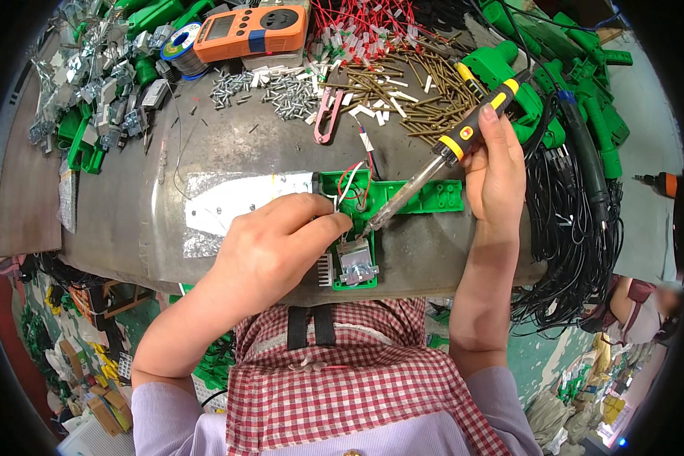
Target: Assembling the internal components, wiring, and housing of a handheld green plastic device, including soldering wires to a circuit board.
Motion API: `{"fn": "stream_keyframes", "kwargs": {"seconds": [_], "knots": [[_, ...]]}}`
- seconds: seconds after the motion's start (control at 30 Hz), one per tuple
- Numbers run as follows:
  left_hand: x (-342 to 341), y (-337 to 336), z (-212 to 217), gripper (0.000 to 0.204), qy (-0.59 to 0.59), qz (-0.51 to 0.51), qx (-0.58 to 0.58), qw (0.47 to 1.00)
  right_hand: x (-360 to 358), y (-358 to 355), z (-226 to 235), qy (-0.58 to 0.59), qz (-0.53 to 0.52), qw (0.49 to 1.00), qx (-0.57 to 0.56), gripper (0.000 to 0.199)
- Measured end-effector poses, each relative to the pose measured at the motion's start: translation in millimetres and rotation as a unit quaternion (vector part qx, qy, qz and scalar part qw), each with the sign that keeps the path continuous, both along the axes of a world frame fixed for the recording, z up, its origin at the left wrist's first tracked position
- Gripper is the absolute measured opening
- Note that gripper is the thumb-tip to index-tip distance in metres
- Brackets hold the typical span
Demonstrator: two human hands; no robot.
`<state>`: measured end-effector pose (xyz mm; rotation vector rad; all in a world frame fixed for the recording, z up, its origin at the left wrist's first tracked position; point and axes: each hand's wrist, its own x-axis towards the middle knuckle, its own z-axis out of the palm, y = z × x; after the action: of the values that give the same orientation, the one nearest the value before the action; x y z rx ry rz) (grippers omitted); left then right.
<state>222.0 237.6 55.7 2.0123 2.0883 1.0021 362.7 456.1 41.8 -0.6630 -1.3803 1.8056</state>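
Currently, your holdings and surroundings, item by item.

Right hand (496, 163): closed around the black-and-yellow handle of a soldering iron (441, 158); the iron slants down to your left, its tip at the wires on the green plastic housing (425, 196).

Left hand (273, 247): fingers pinched together on something thin at the housing's middle, just beside the iron's tip; what exactly is pinched is too small to tell.

Green plastic housing: lies flat on the grey metal worktop (228, 152), directly in front of you, with red and white wires (355, 182) rising from it and a small metal motor block (356, 262) seated in its near end.

Worktop, far side: orange meter (251, 32), solder spool (181, 44) to its left, heap of silver screws (281, 91), pink tweezers (327, 115), scatter of brass pins (425, 99).

Right of you: green tool shells (570, 68) and a bundle of black cables (577, 220).

Left: pile of metal and green parts (99, 91).
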Motion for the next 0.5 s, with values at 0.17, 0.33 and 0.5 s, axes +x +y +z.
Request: {"fn": "stream_keyframes", "kwargs": {"seconds": [0.17,0.33,0.5], "knots": [[-0.8,-1.2,1.5,0.020,-0.009,0.004,-0.006,1.000,-0.7,-1.0,-1.9,-0.001,-0.003,1.000,-0.004,0.018],[-5.6,-9.4,3.5,0.030,-0.017,0.009,0.034,0.999,-1.9,-2.4,-3.2,0.004,-0.006,1.000,-0.008,0.018],[-28.2,-52.5,0.7,0.030,0.028,0.102,-0.024,0.994,-0.7,0.8,-3.1,0.004,-0.010,1.000,-0.015,0.018]]}}
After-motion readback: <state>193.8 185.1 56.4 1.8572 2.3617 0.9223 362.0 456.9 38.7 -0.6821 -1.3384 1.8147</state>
